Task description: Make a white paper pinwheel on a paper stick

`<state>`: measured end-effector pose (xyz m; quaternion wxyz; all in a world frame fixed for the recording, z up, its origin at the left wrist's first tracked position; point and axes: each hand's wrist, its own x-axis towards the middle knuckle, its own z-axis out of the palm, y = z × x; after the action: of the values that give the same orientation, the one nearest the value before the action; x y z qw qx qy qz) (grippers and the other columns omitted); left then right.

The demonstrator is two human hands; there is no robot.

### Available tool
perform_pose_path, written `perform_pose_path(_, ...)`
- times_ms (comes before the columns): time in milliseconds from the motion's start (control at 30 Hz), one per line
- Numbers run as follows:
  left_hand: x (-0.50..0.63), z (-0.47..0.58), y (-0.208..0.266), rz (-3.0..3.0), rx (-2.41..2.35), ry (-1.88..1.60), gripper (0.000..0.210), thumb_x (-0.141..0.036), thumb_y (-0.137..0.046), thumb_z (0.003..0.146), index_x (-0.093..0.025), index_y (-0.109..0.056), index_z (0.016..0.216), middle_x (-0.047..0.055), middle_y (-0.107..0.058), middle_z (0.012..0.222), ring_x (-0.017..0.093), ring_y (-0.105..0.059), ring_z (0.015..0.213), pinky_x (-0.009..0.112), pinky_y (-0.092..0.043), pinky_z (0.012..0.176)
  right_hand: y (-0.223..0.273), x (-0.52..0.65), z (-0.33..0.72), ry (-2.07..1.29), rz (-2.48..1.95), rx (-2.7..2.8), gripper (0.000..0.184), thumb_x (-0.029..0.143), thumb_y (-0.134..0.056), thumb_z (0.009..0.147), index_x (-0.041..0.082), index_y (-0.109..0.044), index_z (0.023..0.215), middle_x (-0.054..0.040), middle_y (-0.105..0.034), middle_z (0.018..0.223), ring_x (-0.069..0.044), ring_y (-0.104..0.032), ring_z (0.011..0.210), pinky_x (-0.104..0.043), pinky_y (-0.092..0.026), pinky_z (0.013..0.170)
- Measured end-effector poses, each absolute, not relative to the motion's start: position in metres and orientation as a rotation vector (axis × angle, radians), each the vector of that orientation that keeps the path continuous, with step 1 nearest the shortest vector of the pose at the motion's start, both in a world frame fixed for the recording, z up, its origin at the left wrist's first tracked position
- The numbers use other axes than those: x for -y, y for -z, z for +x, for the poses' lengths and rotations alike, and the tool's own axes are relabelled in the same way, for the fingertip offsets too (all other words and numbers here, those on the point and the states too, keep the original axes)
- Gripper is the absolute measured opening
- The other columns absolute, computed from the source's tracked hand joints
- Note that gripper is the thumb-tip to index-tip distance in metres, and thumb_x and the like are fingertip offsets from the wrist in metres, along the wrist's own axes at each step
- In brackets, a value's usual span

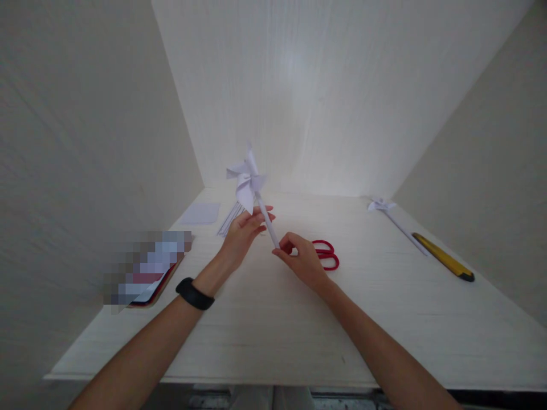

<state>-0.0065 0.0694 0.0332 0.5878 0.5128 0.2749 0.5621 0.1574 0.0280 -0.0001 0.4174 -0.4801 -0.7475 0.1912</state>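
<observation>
The right hand [301,259] pinches the paper pinwheel [246,185] low; whether the left hand [243,236] above grips, I cannot tell. Probably light, easily creased; best held by its stick [267,220].

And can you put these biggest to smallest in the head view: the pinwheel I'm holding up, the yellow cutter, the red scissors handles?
1. Held pinwheel
2. Yellow cutter
3. Red scissors handles, counting only what shows past the right hand

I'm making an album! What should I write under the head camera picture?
The left hand and right hand hold a paper pinwheel; red-handled scissors and another pinwheel lie on the table.
</observation>
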Motion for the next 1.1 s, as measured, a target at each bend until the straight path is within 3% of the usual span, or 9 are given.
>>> perform_pose_path(267,-0.068,-0.009,-0.039,1.026,-0.499,-1.322,0.033,-0.043,-0.081,0.064,-0.016,-0.070,0.081,0.001,-0.063,0.078,0.013,-0.057,0.076,0.027,-0.046,0.072,0.001,-0.026,0.153,-0.438,-1.170,1.920,0.029,0.039,-0.061,0.089,0.014,-0.056,0.075,0.0029,-0.055,0.070,-0.009,-0.053,0.062,-0.025,-0.047,0.061)
perform_pose_path(500,-0.065,-0.006,-0.042,1.065,-0.465,-1.276,0.036,-0.046,-0.082,0.062,-0.016,-0.063,0.069,-0.001,-0.053,0.075,0.011,-0.050,0.076,0.024,-0.044,0.068,0.004,-0.024,0.152,-0.460,-1.160,2.004,0.026,0.037,-0.058,0.092,0.013,-0.059,0.081,0.0017,-0.059,0.073,-0.009,-0.056,0.064,-0.026,-0.050,0.063)
perform_pose_path(700,-0.069,-0.007,-0.035,1.117,-0.609,-1.263,0.023,-0.041,-0.074,0.073,-0.021,-0.068,0.083,0.000,-0.061,0.094,0.013,-0.053,0.092,0.024,-0.043,0.077,0.005,-0.030,0.156,-0.416,-1.230,2.019,0.022,0.033,-0.056,0.093,0.013,-0.062,0.087,-0.0003,-0.062,0.080,-0.011,-0.060,0.070,-0.028,-0.052,0.068)
perform_pose_path(833,-0.071,-0.009,-0.027,1.199,-0.791,-1.105,0.030,-0.037,-0.073,0.074,-0.024,-0.070,0.100,0.005,-0.065,0.113,0.016,-0.058,0.098,0.026,-0.042,0.078,-0.007,-0.038,0.182,-0.329,-1.348,1.913,0.020,0.032,-0.054,0.094,0.014,-0.063,0.098,-0.0037,-0.065,0.093,-0.013,-0.062,0.081,-0.032,-0.054,0.075)
perform_pose_path(967,-0.070,-0.007,-0.020,1.276,-0.929,-0.925,0.032,-0.038,-0.075,0.071,-0.020,-0.071,0.097,0.009,-0.068,0.108,0.018,-0.062,0.090,0.028,-0.043,0.075,-0.017,-0.044,0.237,-0.198,-1.545,1.728,0.024,0.032,-0.054,0.095,0.014,-0.061,0.109,-0.0062,-0.064,0.105,-0.016,-0.063,0.090,-0.036,-0.054,0.080)
perform_pose_path(1100,-0.066,-0.003,-0.020,1.371,-0.966,-0.823,0.027,-0.036,-0.070,0.074,-0.019,-0.070,0.096,0.007,-0.070,0.101,0.017,-0.063,0.086,0.030,-0.045,0.077,-0.013,-0.042,0.304,-0.093,-1.816,1.551,0.027,0.033,-0.056,0.093,0.014,-0.060,0.111,-0.0059,-0.064,0.103,-0.016,-0.063,0.087,-0.036,-0.054,0.078)
